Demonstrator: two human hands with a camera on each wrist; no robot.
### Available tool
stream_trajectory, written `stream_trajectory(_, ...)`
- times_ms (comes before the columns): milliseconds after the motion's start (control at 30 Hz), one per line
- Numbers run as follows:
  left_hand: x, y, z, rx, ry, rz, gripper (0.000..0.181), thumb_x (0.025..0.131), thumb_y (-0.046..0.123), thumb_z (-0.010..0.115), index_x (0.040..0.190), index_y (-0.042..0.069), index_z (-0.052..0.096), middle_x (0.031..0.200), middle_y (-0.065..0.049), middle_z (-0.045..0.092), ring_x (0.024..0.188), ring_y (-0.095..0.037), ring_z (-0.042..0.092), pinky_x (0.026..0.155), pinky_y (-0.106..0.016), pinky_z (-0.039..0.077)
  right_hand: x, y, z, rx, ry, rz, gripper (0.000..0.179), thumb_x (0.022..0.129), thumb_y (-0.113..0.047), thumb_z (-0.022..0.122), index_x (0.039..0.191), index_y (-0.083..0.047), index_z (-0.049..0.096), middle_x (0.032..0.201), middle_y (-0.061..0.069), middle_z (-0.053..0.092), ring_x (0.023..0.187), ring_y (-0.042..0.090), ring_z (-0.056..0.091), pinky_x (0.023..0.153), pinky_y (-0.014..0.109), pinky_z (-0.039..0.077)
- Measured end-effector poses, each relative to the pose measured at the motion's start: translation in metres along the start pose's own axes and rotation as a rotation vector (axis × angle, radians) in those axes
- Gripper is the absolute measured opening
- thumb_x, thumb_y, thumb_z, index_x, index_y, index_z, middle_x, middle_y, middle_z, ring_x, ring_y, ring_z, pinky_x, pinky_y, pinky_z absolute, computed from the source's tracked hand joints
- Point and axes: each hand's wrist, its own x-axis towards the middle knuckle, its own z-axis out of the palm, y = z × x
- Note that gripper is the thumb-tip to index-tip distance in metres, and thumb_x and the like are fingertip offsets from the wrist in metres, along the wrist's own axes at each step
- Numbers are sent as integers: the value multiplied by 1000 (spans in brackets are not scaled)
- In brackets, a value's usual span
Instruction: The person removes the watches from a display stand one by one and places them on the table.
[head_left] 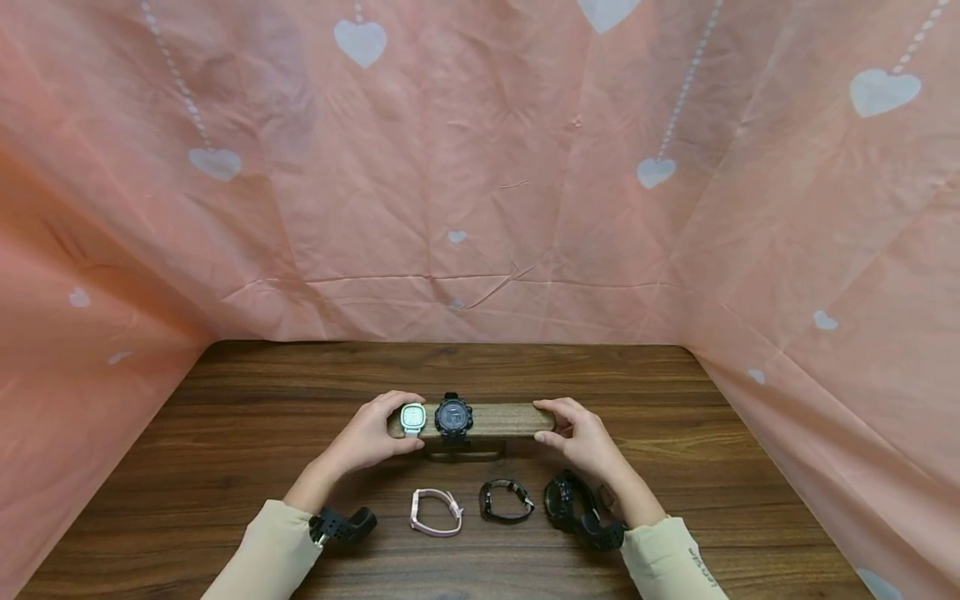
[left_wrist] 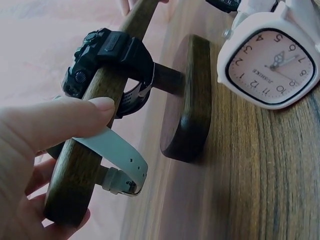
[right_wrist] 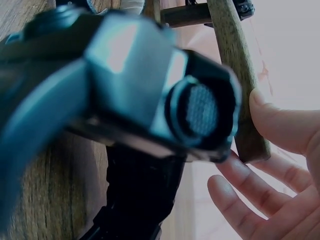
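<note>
Pink cloth (head_left: 480, 167) printed with white hearts hangs beyond both hands, over a brown wooden table (head_left: 225, 433) spread beneath them. Between the hands is a wooden stand (head_left: 510, 419), its long bar running crosswise above a rounded base (left_wrist: 192, 105). A person's left hand (head_left: 378, 429) grips one end of the bar, thumb on the near side, fingers round the far side; the right hand (head_left: 581, 432) grasps the opposite end between thumb and fingers. The bar looks stiff and probably fairly light, though weighted toward the left hand, where its watches sit; smooth wood could slip a little, so the two ends offer the surest hold, kept level. A chunky black watch (head_left: 557, 500) sits on the table just inside the right wrist. A black sports watch (head_left: 453, 417) is strapped round the bar beside the left hand, its loop apparently firm and sturdy. On the near side, between the wrists, a pink watch (head_left: 415, 509) rests on its edge; next to it, toward the right wrist, is a thin black watch (head_left: 487, 502). A mint watch (head_left: 412, 418) circles the bar within the left hand's grasp, its band seemingly soft, its face best spared pressing fingers.
</note>
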Motion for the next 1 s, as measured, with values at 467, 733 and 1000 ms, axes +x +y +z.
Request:
stream_trajectory(467,-5,-12,-1,-55,35,5,57,66,20,84,117,10,61,111,2,60,95,-14,57,83,-37,47,0,2,0,3,25,-26,44,77,-12,76,119,-9,63,104,3,61,73,11,55,62,25,50)
stream_trajectory(733,-11,-15,-2,-101,54,-12,59,66,19,85,119,12,60,108,4,60,93,-13,56,82,-35,47,-1,2,2,6,30,-25,44,77,-12,76,119,-9,63,103,3,61,73,11,54,62,25,50)
stream_trajectory(1000,-15,-16,-4,-164,70,-24,58,66,14,84,119,9,60,106,0,59,86,-13,55,69,-25,49,-1,0,2,0,32,-10,44,77,-11,76,119,-9,63,104,4,61,73,12,55,61,25,50)
